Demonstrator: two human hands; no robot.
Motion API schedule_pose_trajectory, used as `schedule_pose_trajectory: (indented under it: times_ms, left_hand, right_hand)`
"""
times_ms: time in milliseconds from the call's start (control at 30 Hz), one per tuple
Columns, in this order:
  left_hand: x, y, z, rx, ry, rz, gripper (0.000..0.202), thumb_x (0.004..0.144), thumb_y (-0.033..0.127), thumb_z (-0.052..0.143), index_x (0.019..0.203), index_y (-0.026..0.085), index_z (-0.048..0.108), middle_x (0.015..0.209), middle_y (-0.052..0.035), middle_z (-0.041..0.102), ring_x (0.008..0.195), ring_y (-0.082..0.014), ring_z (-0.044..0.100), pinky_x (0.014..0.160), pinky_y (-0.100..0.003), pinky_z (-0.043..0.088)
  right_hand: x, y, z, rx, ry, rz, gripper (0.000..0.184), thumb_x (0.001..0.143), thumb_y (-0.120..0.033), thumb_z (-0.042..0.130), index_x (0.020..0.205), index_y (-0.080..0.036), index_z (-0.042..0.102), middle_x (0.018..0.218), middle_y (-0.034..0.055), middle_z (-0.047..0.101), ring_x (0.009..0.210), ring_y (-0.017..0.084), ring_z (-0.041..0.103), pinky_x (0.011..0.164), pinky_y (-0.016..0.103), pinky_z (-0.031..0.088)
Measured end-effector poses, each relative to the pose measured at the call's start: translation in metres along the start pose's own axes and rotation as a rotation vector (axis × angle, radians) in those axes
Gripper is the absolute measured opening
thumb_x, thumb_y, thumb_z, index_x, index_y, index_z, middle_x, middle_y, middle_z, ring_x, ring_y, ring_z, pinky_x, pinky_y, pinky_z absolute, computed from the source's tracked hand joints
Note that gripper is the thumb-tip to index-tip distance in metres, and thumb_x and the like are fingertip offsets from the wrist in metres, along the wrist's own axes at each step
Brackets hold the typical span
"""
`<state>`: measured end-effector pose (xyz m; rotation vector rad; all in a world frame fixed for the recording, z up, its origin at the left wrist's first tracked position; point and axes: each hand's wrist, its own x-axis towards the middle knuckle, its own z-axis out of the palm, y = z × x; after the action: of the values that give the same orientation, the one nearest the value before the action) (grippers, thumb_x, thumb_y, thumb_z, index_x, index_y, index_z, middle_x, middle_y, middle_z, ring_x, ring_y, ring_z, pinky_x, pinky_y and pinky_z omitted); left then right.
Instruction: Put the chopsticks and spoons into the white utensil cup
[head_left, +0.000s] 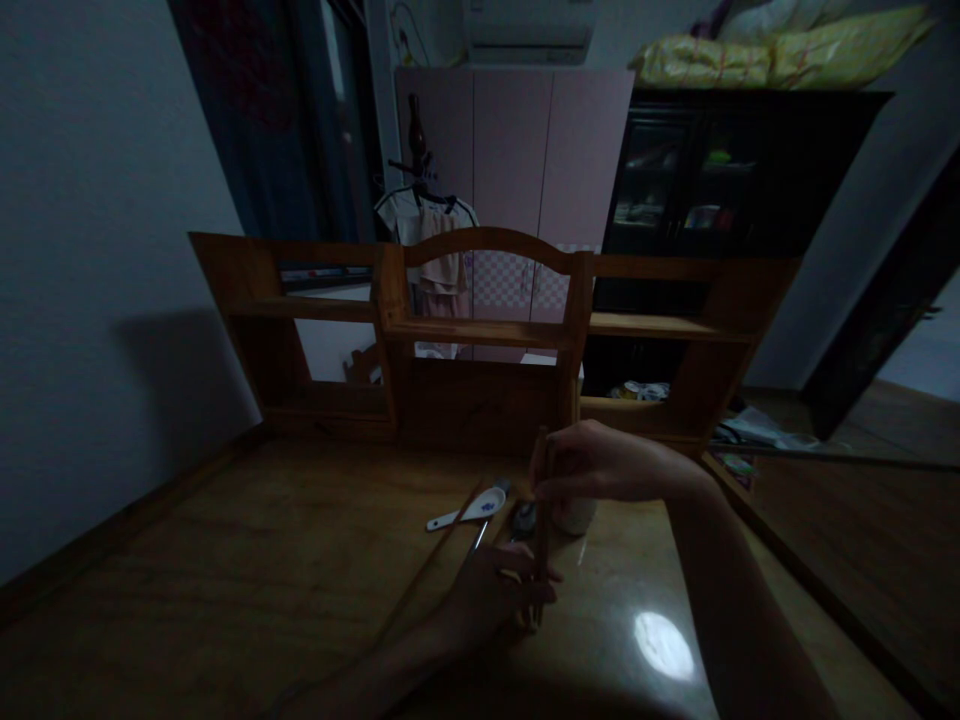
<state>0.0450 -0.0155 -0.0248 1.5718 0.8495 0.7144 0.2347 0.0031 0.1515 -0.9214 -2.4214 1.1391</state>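
Observation:
A bundle of slim brown sticks that look like wooden chopsticks [541, 530] stands nearly upright above the desk. My right hand [600, 462] pinches the upper part. Lower down, my left hand [499, 585] has its fingers curled around the sticks near their bottom ends. Just beyond the left hand lies a white spoon [476, 509] with a blue mark in its bowl. A thin metal handle [480, 537] and a dark roundish item [523, 518], too dim to identify, are beside it. A pale cylindrical container [574, 514] sits partly hidden under my right hand.
A long thin stick [427, 568] lies across the wooden desk [262, 560], passing by the spoon. Along the back edge stands a wooden shelf unit [480, 332]. A wall [112, 300] borders the desk at left; a bright reflection shows at right.

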Motion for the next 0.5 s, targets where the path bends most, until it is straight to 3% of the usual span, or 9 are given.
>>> schedule_pose_trajectory:
  times_ms: [333, 500]
  left_hand:
    - [0.0006, 0.0038, -0.0002, -0.061, 0.034, 0.019, 0.034, 0.069, 0.043, 0.077, 0.085, 0.013, 0.077, 0.091, -0.0097, 0.067, 0.073, -0.0161, 0.061, 0.057, -0.023, 0.046]
    - [-0.0002, 0.0014, -0.001, -0.089, 0.011, 0.001, 0.039, 0.071, 0.045, 0.075, 0.093, 0.014, 0.076, 0.095, -0.0092, 0.065, 0.064, -0.0126, 0.058, 0.055, -0.022, 0.045]
  right_hand:
    - [0.0029, 0.0026, 0.0003, -0.03, 0.024, 0.01, 0.033, 0.087, -0.044, 0.065, 0.098, -0.013, 0.068, 0.085, 0.006, 0.07, 0.074, 0.016, 0.066, 0.063, 0.024, 0.051]
    - [0.0035, 0.0012, -0.0003, -0.063, 0.024, 0.002, 0.035, 0.085, -0.045, 0.067, 0.098, -0.013, 0.071, 0.084, 0.0056, 0.07, 0.075, 0.017, 0.066, 0.065, 0.023, 0.05]
